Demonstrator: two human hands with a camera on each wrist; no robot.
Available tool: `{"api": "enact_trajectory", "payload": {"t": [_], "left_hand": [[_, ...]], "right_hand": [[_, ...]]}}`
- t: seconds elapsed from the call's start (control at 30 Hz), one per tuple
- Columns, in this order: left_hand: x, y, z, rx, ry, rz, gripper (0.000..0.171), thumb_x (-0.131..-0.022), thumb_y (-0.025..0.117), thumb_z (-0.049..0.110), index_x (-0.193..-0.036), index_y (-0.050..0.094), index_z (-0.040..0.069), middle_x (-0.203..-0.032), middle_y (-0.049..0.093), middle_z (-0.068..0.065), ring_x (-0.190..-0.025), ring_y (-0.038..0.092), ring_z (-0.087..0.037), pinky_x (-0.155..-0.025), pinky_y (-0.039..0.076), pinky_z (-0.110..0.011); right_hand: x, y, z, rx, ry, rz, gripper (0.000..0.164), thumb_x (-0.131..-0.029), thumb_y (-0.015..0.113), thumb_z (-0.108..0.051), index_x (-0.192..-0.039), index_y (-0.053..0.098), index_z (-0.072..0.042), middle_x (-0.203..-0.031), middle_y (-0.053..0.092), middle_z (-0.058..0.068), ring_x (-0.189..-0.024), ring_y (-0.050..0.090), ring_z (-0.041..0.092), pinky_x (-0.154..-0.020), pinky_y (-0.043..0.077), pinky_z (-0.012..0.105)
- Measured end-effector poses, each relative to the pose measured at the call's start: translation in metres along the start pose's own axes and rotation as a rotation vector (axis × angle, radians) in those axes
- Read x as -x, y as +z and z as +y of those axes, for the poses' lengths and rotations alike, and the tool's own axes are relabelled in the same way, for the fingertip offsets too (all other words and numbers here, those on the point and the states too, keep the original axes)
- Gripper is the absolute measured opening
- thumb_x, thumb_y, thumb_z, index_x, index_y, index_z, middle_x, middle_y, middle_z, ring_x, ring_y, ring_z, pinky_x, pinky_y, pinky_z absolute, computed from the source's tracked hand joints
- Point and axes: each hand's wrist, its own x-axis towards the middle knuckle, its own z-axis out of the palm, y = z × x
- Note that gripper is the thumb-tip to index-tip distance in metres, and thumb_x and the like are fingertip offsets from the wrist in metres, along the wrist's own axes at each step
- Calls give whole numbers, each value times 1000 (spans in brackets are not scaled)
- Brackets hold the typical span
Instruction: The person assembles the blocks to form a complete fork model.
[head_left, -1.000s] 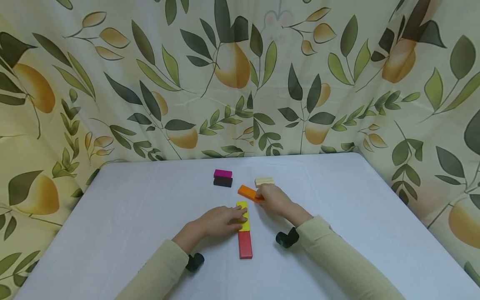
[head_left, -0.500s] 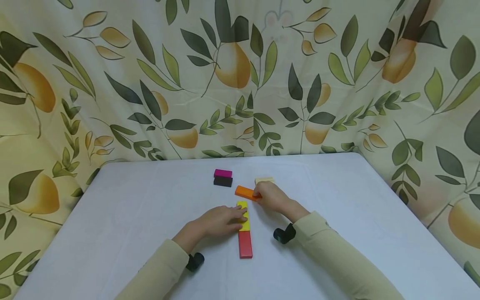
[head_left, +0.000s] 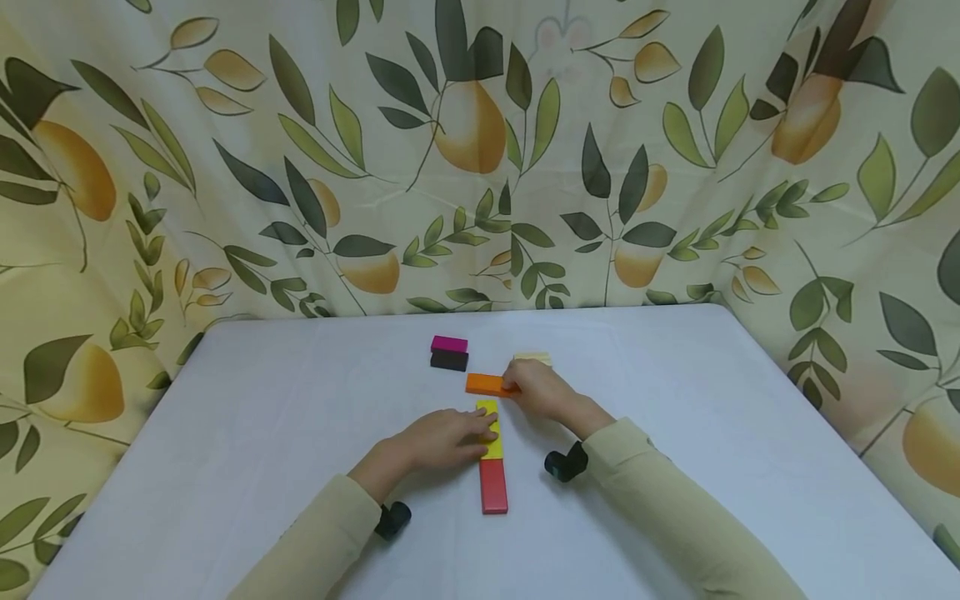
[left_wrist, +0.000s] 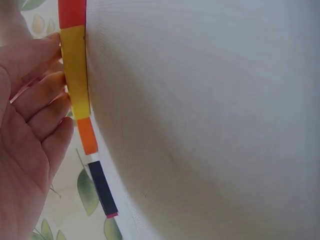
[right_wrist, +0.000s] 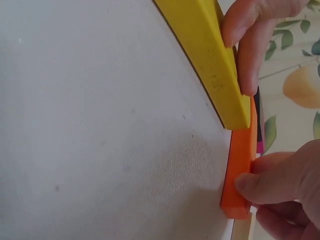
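My right hand (head_left: 543, 390) pinches the right end of an orange block (head_left: 483, 383) between thumb and fingers. This block lies crosswise just beyond the far end of a yellow block (right_wrist: 210, 55). My left hand (head_left: 446, 439) rests its fingertips along the yellow block's top, fingers spread and loosely extended. A red block (head_left: 493, 487) joins the near end of the yellow one, so the two form a straight line. In the right wrist view the thumb (right_wrist: 265, 185) presses on the side of the orange block, and its far end is hidden behind the yellow block.
A black block (head_left: 449, 361) lies in front of a magenta block (head_left: 449, 343) at the back of the white table (head_left: 300, 400). Partly behind my right hand sits a pale wooden block (head_left: 532, 357). Patterned fabric (head_left: 480, 167) hangs beyond the table's far edge.
My right hand has shifted slightly left with the orange block. That block has turned from slanting to nearly level across the view. The left hand stays on the yellow block.
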Motion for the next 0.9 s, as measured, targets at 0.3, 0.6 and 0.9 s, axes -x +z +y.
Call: {"api": "enact_trajectory", "payload": {"t": [0.3,0.6,0.9], "left_hand": [[0,-1,1,3,7,-3,40,-92,55,31,-130,55,19,-138,43,7,-129,34,-10,-100,35,-33],[1,-2,3,8,-19,-4,42,-92,55,31,-132,52,19,-137,45,6,-129,34,-11,-99,36,-33],[3,-2,3,9,-1,2,41,-92,55,31,-131,53,19,-138,43,7,-129,34,-9,-99,36,-33]], "right_hand": [[-4,0,2,7,-58,-17,16,-79,68,2,-95,71,-3,-93,64,6,-86,58,19,-85,49,32],[-6,2,0,-3,-104,-10,15,-80,67,3,-95,71,-1,-94,65,7,-87,58,19,-85,49,32],[-4,4,1,-14,-107,7,16,-81,67,2,-95,71,-3,-96,65,7,-91,59,20,-85,48,32]]}}
